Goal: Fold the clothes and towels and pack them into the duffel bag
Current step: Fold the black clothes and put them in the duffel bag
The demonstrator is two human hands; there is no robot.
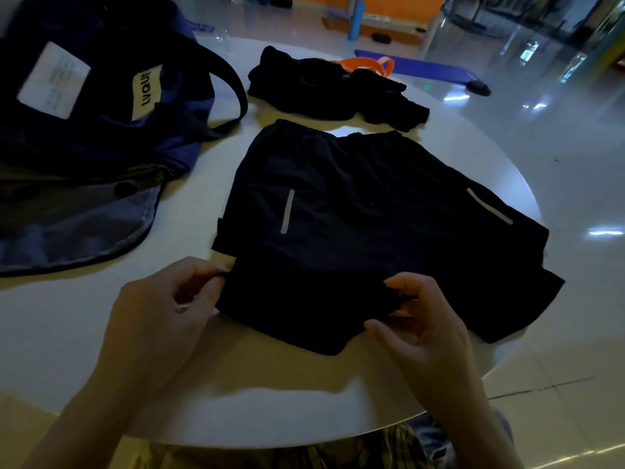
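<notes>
shorts (355,211): thin, limp, likely slippery (light too) | left hand (162,309), right hand (422,316) both pinching near hem | grip at hem corners

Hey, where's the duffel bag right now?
In the head view the navy duffel bag sits on the table's far left, left of the black shorts both hands are pinching.
</notes>
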